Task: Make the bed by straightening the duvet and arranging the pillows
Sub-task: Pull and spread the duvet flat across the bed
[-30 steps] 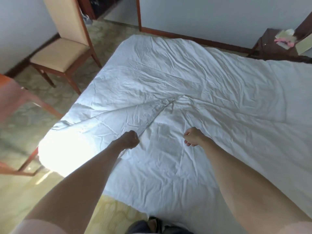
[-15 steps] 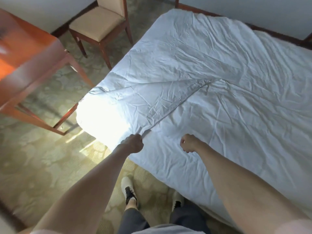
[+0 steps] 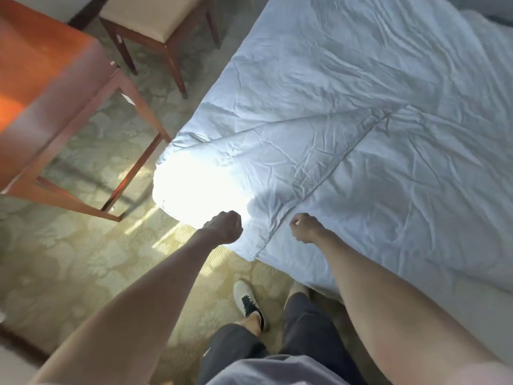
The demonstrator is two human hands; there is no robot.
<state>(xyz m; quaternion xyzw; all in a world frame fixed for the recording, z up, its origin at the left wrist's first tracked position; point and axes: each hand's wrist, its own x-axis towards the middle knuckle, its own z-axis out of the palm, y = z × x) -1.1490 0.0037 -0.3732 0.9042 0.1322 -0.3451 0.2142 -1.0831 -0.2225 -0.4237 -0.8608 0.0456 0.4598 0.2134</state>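
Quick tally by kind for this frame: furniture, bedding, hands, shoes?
Chair: 1
Wooden table: 1
Bed: 1
White duvet: 1
Hands: 2, left hand, right hand
Shoes: 2, one clear
Pillows: 0
Total: 8

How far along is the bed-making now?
Done: the duvet covers most of the bed. In hand: both hands, left hand and right hand, grip its near edge. Left: a long diagonal fold and creases; no pillows in view.

Duvet (image 3: pixel 361 134) on bed, right; table (image 3: pixel 50 87) left, chair (image 3: pixel 155 20) behind it — hands (image 3: pixel 224 226) (image 3: pixel 305 227) at duvet's near edge, feet (image 3: pixel 248 302) on carpet (image 3: pixel 83 259) below.
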